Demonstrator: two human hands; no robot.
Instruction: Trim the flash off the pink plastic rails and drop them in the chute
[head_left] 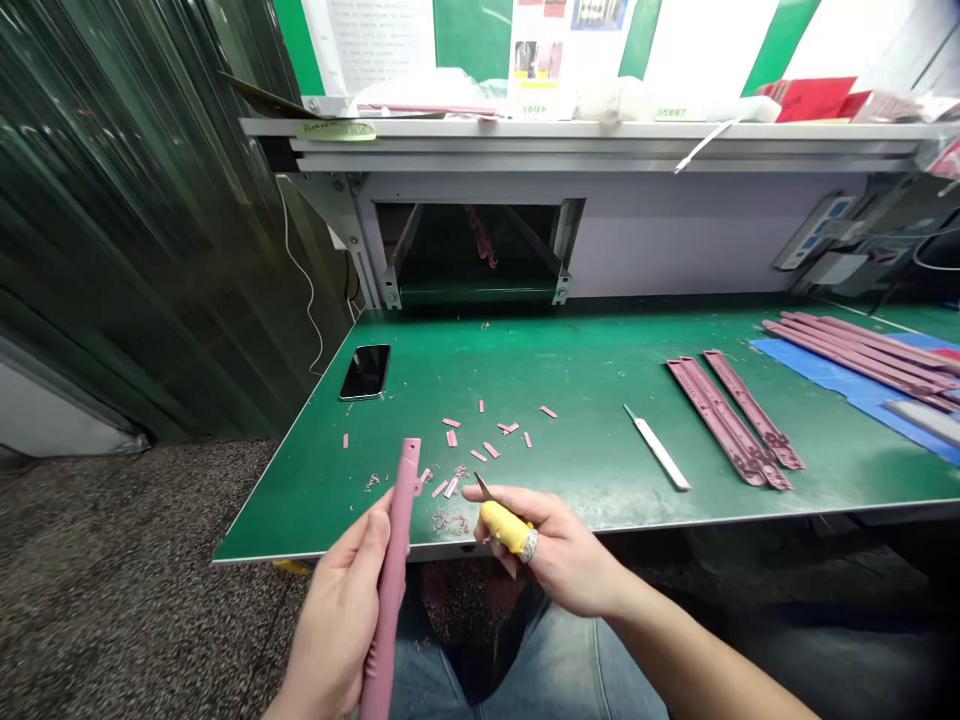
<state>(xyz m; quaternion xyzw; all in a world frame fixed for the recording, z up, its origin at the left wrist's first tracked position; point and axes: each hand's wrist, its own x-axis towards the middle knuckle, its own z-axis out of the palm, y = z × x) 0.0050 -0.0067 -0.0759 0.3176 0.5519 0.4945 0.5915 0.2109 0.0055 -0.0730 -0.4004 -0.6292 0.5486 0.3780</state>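
Note:
Closed around a long pink plastic part [391, 590], my left hand [341, 600] holds it nearly upright at the table's front edge. The part has a small hole near its top end and a small tab on its right side. My right hand [547, 545] grips a small knife [482, 486], its blade tip pointing up and left. Yellow wrapping covers the thumb of that hand, with a silvery band at its base. A gap separates the knife from the pink part. Small pink offcuts [491, 450] and shavings [450, 522] lie on the green table just beyond both hands.
On the green table [570, 370] lie a black phone [365, 371], a white-handled tool [661, 453] and several long pink parts [724, 420]. More pink parts [862, 350] rest on a blue sheet [817, 375] at right. A conveyor opening [480, 250] and shelf [600, 150] stand behind.

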